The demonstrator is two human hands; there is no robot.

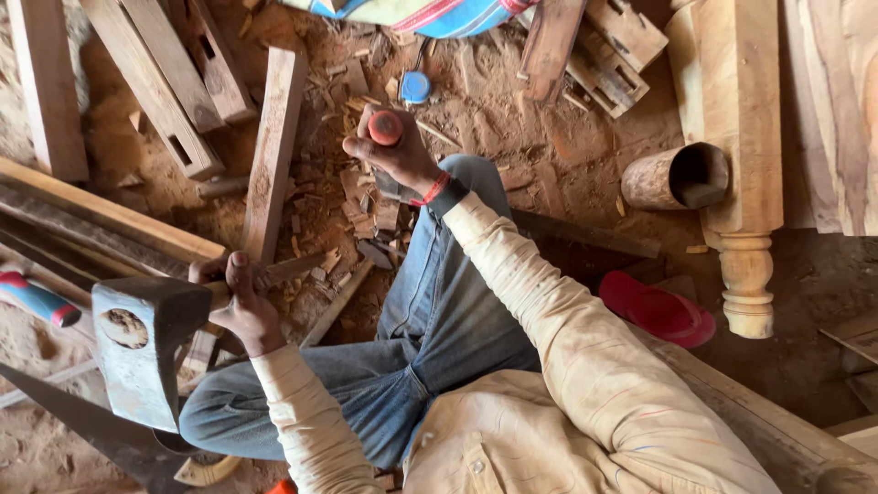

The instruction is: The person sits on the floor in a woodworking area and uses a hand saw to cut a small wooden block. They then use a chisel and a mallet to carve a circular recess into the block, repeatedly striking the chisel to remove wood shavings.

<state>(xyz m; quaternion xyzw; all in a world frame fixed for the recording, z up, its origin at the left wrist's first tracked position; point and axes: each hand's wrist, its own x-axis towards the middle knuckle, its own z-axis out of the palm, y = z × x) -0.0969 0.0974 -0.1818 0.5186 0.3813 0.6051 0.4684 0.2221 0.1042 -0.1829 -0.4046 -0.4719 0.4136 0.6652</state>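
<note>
1. One axe [146, 352], gripped fully closed by the left hand [240, 306]; its head sits just left of the grip, handle running left to right.
2. One red-handled chisel [385, 128], enclosed by the right hand [395, 155]; red end towards the camera, blade hidden.

Hands: two are showing, a left hand [240, 306] and a right hand [395, 155].
Red-handled chisel [385, 129]: one.
Hammer [137, 352]: one.
Blue tape measure [415, 88]: one.
Red sandal [657, 309]: one.
Turned wooden leg [745, 274]: one.
</note>
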